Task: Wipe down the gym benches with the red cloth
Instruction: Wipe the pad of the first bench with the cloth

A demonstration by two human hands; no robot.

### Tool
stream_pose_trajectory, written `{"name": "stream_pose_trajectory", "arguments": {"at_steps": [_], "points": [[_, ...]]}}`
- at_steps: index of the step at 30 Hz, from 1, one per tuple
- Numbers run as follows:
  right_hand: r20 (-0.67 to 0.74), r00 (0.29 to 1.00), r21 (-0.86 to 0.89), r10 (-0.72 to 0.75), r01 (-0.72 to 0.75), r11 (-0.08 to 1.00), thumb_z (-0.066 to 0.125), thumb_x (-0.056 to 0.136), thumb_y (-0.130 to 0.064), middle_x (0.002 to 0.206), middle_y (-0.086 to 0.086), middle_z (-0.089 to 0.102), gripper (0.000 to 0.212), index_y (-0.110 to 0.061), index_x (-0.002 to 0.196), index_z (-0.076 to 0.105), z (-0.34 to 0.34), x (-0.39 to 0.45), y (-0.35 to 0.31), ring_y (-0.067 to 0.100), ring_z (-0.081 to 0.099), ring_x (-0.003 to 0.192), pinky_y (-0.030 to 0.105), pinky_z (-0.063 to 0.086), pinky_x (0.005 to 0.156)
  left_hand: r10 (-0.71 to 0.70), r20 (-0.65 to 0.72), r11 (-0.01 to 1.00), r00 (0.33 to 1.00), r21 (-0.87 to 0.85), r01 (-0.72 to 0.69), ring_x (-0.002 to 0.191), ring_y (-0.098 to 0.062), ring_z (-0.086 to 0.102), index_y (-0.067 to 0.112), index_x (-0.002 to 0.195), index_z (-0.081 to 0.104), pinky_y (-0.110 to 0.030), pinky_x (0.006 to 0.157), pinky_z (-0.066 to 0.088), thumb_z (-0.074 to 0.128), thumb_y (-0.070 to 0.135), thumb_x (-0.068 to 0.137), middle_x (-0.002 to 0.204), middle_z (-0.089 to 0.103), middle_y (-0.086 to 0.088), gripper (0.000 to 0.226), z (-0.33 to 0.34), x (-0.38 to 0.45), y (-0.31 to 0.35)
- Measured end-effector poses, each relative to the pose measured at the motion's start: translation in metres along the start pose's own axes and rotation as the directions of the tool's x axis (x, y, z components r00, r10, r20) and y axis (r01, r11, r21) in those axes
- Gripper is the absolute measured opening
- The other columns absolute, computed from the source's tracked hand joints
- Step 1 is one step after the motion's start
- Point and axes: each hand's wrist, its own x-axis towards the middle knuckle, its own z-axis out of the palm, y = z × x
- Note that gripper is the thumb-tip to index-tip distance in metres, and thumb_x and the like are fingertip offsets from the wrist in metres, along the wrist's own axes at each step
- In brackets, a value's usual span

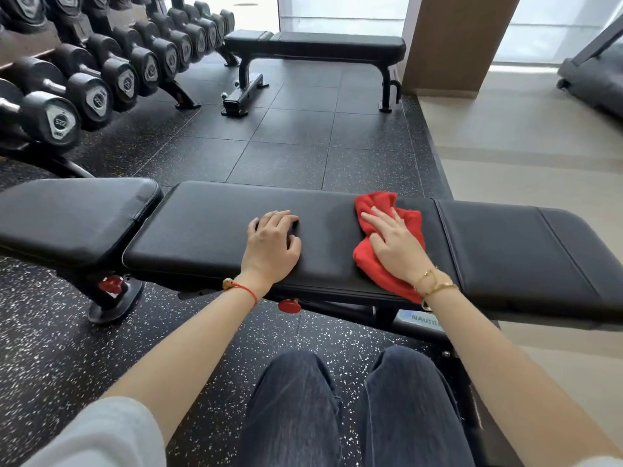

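I see right hand [396, 246] flat, fingers spread, pressing red cloth [381, 261] onto near bench [209, 230]. Left hand [273, 239] loosely curled, resting on pad, holding nothing. Dumbbell rack [101, 72] far left; second bench [317, 45] far.

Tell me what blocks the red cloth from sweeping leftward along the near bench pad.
The left hand does. It rests on the near bench pad, directly left of the red cloth that the right hand presses flat. Bare pad lies between them. Past the left hand, nothing visible sits on the pad up to its left end.
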Motion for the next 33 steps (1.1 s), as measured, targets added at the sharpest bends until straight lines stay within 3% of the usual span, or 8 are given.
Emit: {"name": "stream_pose_trajectory", "arguments": {"at_steps": [6, 11, 15, 19, 22, 24, 26, 33], "points": [[0.017, 0.994, -0.075, 0.112, -0.111, 0.991, 0.038, 0.098, -0.019, 0.160, 0.004, 0.021, 0.048, -0.018, 0.146, 0.039, 0.019, 0.038, -0.022, 0.038, 0.003, 0.148, 0.045, -0.005, 0.121, 0.005, -0.034, 0.997, 0.999, -0.079, -0.007, 0.130, -0.019, 0.047, 0.016, 0.120, 0.063, -0.046, 0.117, 0.028, 0.053, 0.016, 0.091, 0.132, 0.059, -0.001, 0.031, -0.003, -0.001, -0.001], [0.112, 0.993, 0.001, -0.027, 0.027, 1.000, 0.040, 0.097, -0.014, 0.160, 0.003, 0.022, 0.049, -0.017, 0.146, 0.039, 0.024, 0.019, -0.043, 0.033, 0.000, 0.149, 0.045, -0.004, 0.121, 0.009, -0.053, 0.999, 0.999, -0.053, -0.012, 0.118, -0.019, 0.053, 0.018, 0.112, 0.063, -0.043, 0.110, 0.033, 0.055, 0.015, 0.086, 0.120, 0.064, 0.002, 0.028, -0.002, -0.001, 0.001], [0.067, 0.992, 0.043, -0.102, 0.100, 0.994, 0.046, 0.094, -0.011, 0.157, 0.000, 0.029, 0.049, -0.021, 0.142, 0.045, 0.013, -0.027, -0.025, 0.028, 0.008, 0.149, 0.046, 0.004, 0.122, 0.028, -0.064, 0.998, 0.998, -0.046, -0.031, 0.117, -0.020, 0.054, 0.018, 0.112, 0.063, -0.044, 0.109, 0.034, 0.054, 0.015, 0.085, 0.119, 0.064, 0.001, 0.028, -0.001, -0.002, 0.000], [0.026, 0.999, 0.073, -0.022, 0.021, 0.997, 0.044, 0.100, -0.028, 0.159, -0.004, 0.024, 0.049, -0.032, 0.147, 0.035, -0.009, -0.049, -0.006, 0.025, 0.007, 0.150, 0.047, 0.004, 0.122, 0.032, -0.070, 0.999, 0.997, -0.036, -0.034, 0.117, -0.022, 0.054, 0.018, 0.112, 0.063, -0.043, 0.107, 0.034, 0.054, 0.014, 0.086, 0.118, 0.064, 0.001, 0.028, -0.001, -0.003, -0.001], [-0.160, 0.980, 0.135, 0.118, -0.096, 0.986, 0.041, 0.099, -0.041, 0.160, -0.005, 0.022, 0.054, -0.030, 0.150, 0.028, -0.026, -0.055, 0.006, 0.024, 0.010, 0.150, 0.047, 0.003, 0.122, 0.031, -0.054, 1.000, 0.998, -0.003, -0.031, 0.119, -0.021, 0.053, 0.017, 0.114, 0.062, -0.043, 0.109, 0.032, 0.054, 0.015, 0.087, 0.120, 0.064, 0.000, 0.028, -0.001, -0.004, 0.003], [-0.213, 0.943, -0.009, 0.257, -0.264, 0.964, 0.042, 0.095, -0.051, 0.160, 0.000, 0.021, 0.063, -0.022, 0.150, 0.029, -0.033, -0.061, 0.016, 0.028, 0.009, 0.149, 0.048, 0.003, 0.121, 0.029, -0.039, 0.999, 0.999, 0.041, -0.028, 0.121, -0.021, 0.053, 0.017, 0.115, 0.062, -0.043, 0.111, 0.031, 0.052, 0.015, 0.088, 0.122, 0.063, 0.000, 0.029, -0.001, -0.005, 0.005], [-0.128, 0.921, -0.139, 0.367, -0.383, 0.913, 0.040, 0.091, -0.062, 0.160, 0.006, 0.018, 0.075, -0.016, 0.149, 0.031, -0.033, -0.066, 0.024, 0.032, 0.006, 0.149, 0.050, 0.001, 0.120, 0.025, -0.036, 0.998, 0.999, 0.064, -0.023, 0.121, -0.021, 0.053, 0.017, 0.117, 0.062, -0.043, 0.112, 0.030, 0.050, 0.015, 0.091, 0.123, 0.064, 0.000, 0.028, -0.001, -0.006, 0.008], [-0.151, 0.948, -0.067, 0.281, -0.293, 0.954, 0.058, 0.085, -0.057, 0.138, 0.011, 0.050, 0.067, -0.006, 0.126, 0.052, -0.020, -0.059, 0.008, 0.032, 0.031, 0.140, 0.053, 0.006, 0.119, 0.064, -0.033, 0.997, 0.997, -0.042, -0.066, 0.118, -0.020, 0.056, 0.017, 0.118, 0.064, -0.039, 0.110, 0.032, 0.050, 0.013, 0.090, 0.120, 0.066, 0.002, 0.031, 0.003, -0.013, 0.053]]}}
